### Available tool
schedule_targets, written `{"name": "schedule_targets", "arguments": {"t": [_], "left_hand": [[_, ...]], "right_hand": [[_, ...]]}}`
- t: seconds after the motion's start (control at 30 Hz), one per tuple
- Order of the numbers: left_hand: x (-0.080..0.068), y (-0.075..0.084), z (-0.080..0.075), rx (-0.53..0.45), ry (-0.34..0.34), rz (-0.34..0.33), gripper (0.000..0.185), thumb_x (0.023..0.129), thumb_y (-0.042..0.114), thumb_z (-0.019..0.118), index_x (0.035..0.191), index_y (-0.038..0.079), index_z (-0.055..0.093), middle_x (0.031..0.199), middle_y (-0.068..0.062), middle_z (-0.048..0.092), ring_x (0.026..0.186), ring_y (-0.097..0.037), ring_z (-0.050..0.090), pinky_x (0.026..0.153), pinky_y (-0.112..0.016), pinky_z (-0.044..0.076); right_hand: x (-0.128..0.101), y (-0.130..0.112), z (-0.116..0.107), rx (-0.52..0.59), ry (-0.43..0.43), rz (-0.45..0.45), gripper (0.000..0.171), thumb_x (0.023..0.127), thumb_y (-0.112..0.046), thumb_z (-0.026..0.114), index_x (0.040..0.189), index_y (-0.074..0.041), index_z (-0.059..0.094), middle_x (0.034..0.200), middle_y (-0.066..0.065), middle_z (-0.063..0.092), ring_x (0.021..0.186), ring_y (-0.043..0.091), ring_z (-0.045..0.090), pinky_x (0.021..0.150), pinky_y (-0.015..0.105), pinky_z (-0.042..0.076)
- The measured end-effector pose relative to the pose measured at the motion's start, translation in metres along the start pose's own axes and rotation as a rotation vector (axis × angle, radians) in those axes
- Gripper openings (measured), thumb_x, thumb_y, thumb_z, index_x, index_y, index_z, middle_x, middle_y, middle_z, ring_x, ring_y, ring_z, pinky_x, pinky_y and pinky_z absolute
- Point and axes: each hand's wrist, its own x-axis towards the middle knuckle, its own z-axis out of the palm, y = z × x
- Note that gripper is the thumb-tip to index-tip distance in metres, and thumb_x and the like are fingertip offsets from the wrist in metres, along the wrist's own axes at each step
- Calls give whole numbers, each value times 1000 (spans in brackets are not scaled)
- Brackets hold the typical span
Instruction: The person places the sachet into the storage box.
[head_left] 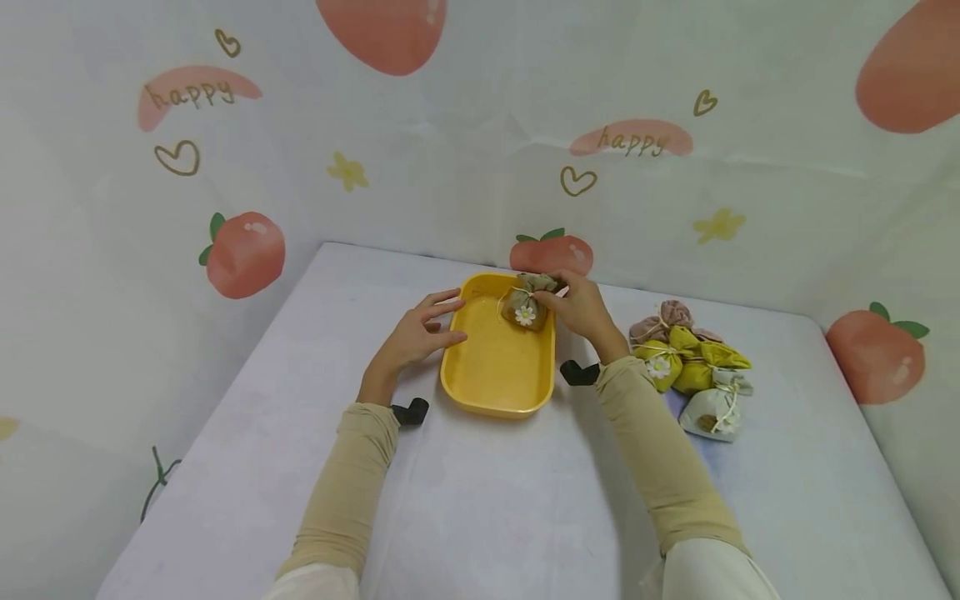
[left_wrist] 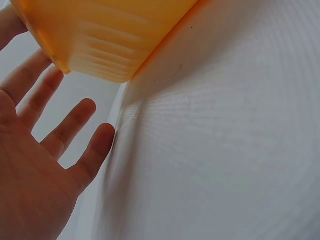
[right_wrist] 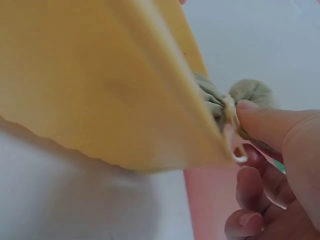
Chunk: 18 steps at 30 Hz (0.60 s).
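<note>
A pale counter in a corner hung with printed fabric

The counter (head_left: pixel 480 500) is covered in a smooth, faintly lilac-white sheet. Behind and at both sides hangs a white backdrop (head_left: pixel 465 158) printed with red-orange fruit (head_left: pixel 245 252), yellow flowers, outlined hearts and the word "happy" (head_left: pixel 632 139). The light is soft and even, with faint shadows.

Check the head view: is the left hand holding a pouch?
No, the left hand rests open against the tray; the right hand pinches the brown pouch.
</note>
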Motion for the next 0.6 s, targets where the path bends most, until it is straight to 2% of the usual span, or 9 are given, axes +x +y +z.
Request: {"name": "schedule_targets", "arguments": {"t": [0.17, 0.4, 0.6], "left_hand": [[-1, 1, -1, 2, 9, 7, 65, 89, 29, 81, 146, 13, 57, 162, 12, 40, 153, -22, 35, 122, -53, 39], [-2, 1, 0, 8, 10, 4, 64, 89, 26, 80, 147, 13, 56, 163, 9, 39, 153, -23, 35, 122, -53, 39], [-2, 3, 1, 19, 3, -8, 64, 90, 29, 80, 148, 13, 56, 163, 11, 38, 152, -23, 36, 122, -53, 39]], "right_hand": [[-8, 1, -12, -29, 12, 18, 40, 97, -33, 70, 128, -8, 63, 111, 15, 67, 86, 30, 62, 70, 32, 52], [-27, 4, -32, -16, 56, 33, 46, 98, -35, 69, 134, -8, 60, 112, 13, 66, 85, 29, 62, 72, 34, 52], [-52, 10, -51, -32, 114, 30, 47, 98, -34, 69, 138, -10, 59, 113, 14, 66, 85, 26, 61, 69, 29, 50]]}}
